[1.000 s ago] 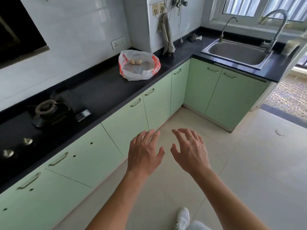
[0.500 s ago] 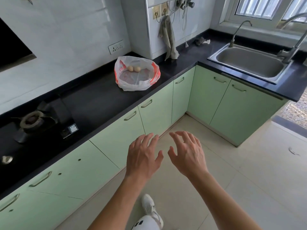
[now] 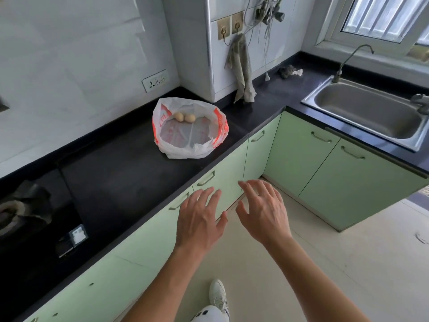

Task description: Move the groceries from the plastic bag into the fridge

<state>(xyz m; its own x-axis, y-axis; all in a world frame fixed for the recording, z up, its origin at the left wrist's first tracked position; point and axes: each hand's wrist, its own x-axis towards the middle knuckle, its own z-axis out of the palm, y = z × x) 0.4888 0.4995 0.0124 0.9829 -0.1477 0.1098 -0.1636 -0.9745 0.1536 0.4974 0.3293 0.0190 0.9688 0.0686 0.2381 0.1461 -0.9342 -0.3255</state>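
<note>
A white plastic bag [image 3: 210, 145] with red print lies open on the black counter [image 3: 130, 180], in the corner by the wall. Two pale eggs [image 3: 184, 117] sit side by side at the back of the bag. My left hand [image 3: 199, 219] and my right hand [image 3: 263, 210] are held out side by side in front of the green cabinets, well short of the bag. Both have spread fingers and hold nothing. No fridge is in view.
A steel sink [image 3: 369, 112] with a tap is set in the counter at the right. A grey cloth [image 3: 242, 70] hangs from a wall hook behind the bag. A gas hob [image 3: 25, 210] fills the counter at the left. Green cabinet doors [image 3: 308, 159] line the corner.
The view has closed in on the counter and the bag looks larger and nearer. Both hands stay open and have come up towards the counter's edge.
</note>
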